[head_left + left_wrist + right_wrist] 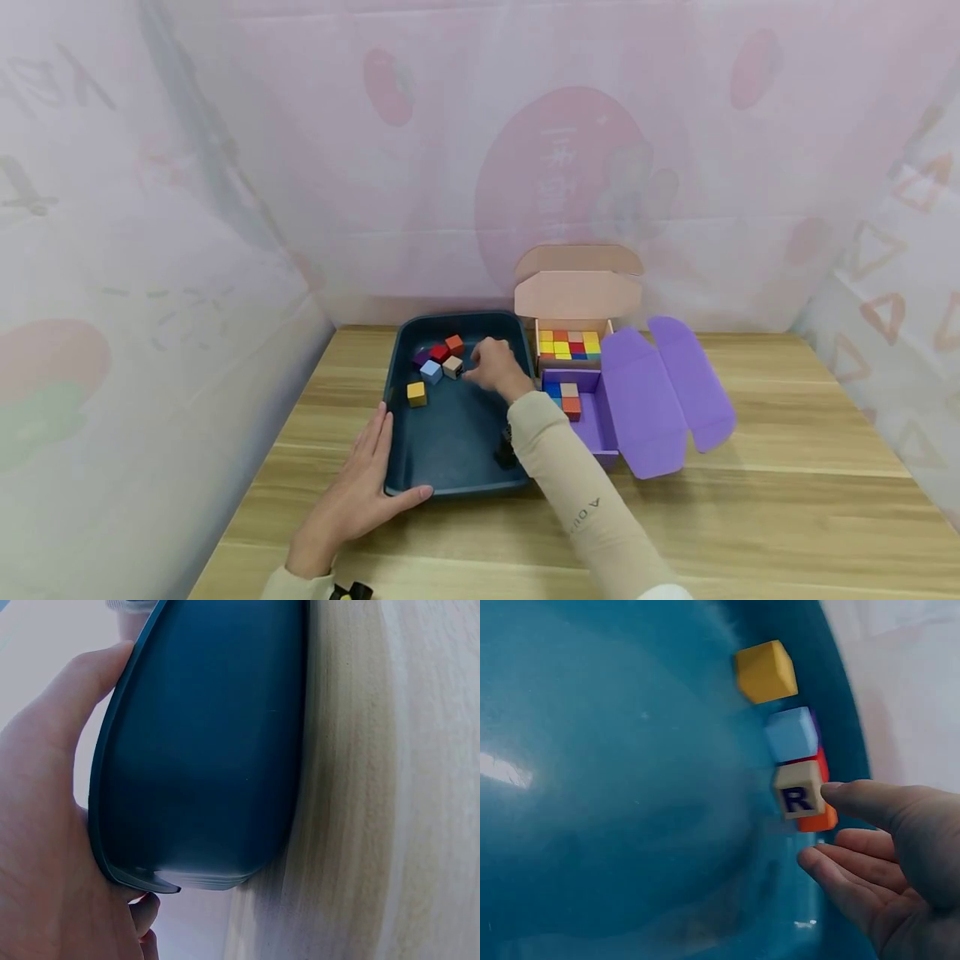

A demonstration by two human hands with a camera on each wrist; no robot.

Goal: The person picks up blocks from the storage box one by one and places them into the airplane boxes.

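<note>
1. Covering part of the tray (450, 457) and a near corner of the purple box (594, 417) with the right sleeve (558, 454).
2. Showing a dark shape (506, 450) under that sleeve, too murky to make out; cutting off another dark thing (358, 592) at the lower edge, by the left wrist.
3. Hiding much of the purple cube (422, 359) behind the blue cube (431, 372); in the right wrist view, reducing it and the red cube (439, 355) to slivers.
4. Reaching into the tray with the right hand (497, 367), holding nothing, parting thumb and fingers loosely right beside the beige cube (452, 367), lettered R; not revealing whether touching it.
5. Pressing the left hand (356, 492) around the tray's near left corner, spreading the thumb along the near rim and fingers along the left side, gripping no cube; losing some fingertips from sight in the left wrist view.
6. Lying in the tray's far left part: those four cubes, clustering with the orange cube (454, 343), plus the yellow cube (417, 395) sitting nearer, apart.
7. Holding blue, beige and orange blocks (571, 404) inside the purple box, folding its lid (648, 400) out rightward.
8. Filling the brown box (567, 364) with multicoloured blocks (562, 343), concealing their lower faces behind its front wall.
</note>
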